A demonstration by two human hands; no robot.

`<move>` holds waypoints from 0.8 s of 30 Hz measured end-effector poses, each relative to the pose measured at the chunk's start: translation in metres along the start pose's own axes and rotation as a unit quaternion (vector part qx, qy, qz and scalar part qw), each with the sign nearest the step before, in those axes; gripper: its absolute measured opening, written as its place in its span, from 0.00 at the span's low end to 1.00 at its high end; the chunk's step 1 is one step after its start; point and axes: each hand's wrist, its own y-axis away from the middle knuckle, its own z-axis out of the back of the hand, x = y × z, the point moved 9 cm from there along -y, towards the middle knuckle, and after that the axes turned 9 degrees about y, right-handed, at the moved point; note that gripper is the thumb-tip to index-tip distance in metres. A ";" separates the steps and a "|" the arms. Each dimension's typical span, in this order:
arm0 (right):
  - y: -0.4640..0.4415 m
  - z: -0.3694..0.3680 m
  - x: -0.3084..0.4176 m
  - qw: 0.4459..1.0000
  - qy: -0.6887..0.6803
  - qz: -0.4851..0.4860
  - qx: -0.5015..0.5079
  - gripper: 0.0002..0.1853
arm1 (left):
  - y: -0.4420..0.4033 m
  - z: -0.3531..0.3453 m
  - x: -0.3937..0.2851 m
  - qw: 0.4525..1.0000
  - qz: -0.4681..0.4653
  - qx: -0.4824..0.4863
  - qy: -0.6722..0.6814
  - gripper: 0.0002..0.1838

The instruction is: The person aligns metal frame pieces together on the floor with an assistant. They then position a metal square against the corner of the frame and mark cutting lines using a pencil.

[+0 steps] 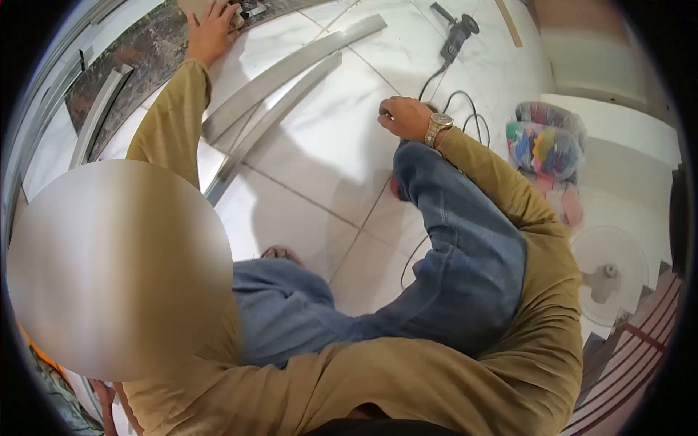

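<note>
My left hand (pixel 208 35) reaches to the dark, stained board (pixel 156 54) at the upper left, its fingers spread. It lies beside a tan piece (pixel 193 6) at the frame's top edge and some small bits too small to name. Over my bent knee rests my right hand (pixel 404 117), fingers curled in with nothing visible in them and a metal watch (pixel 438 127) on the wrist. Between the hands, a wide grey metal strip (pixel 291 64) and a narrower metal strip (pixel 280 116) lie on the tiles.
An angle grinder (pixel 458 40) lies on the tiled floor (pixel 313 196), its black cable (pixel 472 109) trailing towards my legs. At the right are a plastic bag of colourful things (pixel 547 149) and a white fan (pixel 609 272). Another metal profile (pixel 102 109) lies at the left. A blurred disc hides the lower left.
</note>
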 end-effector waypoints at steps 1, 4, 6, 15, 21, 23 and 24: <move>0.007 -0.003 0.019 1.000 -0.005 0.029 0.006 0.12 | 0.006 0.011 -0.007 0.999 0.022 -0.028 0.007 0.34; 0.024 0.008 0.077 0.992 0.012 0.114 -0.045 0.10 | 0.037 0.053 -0.055 0.985 -0.019 -0.067 0.159 0.25; 0.006 0.013 0.100 0.987 0.012 0.154 -0.039 0.09 | 0.097 0.063 -0.098 0.949 0.039 0.122 0.288 0.21; -0.132 -0.031 0.142 0.934 0.150 0.251 -0.207 0.31 | 0.388 0.194 -0.100 0.947 0.308 0.050 0.081 0.32; -0.137 -0.011 0.152 0.910 0.087 0.361 -0.185 0.19 | 0.511 0.259 -0.069 0.882 0.458 0.096 -0.059 0.20; -0.122 -0.013 0.153 0.906 0.074 0.373 -0.185 0.18 | 0.524 0.265 -0.072 0.877 0.463 0.115 -0.058 0.17; -0.109 -0.017 0.147 0.908 0.067 0.374 -0.175 0.17 | 0.526 0.260 -0.075 0.878 0.459 0.129 -0.056 0.16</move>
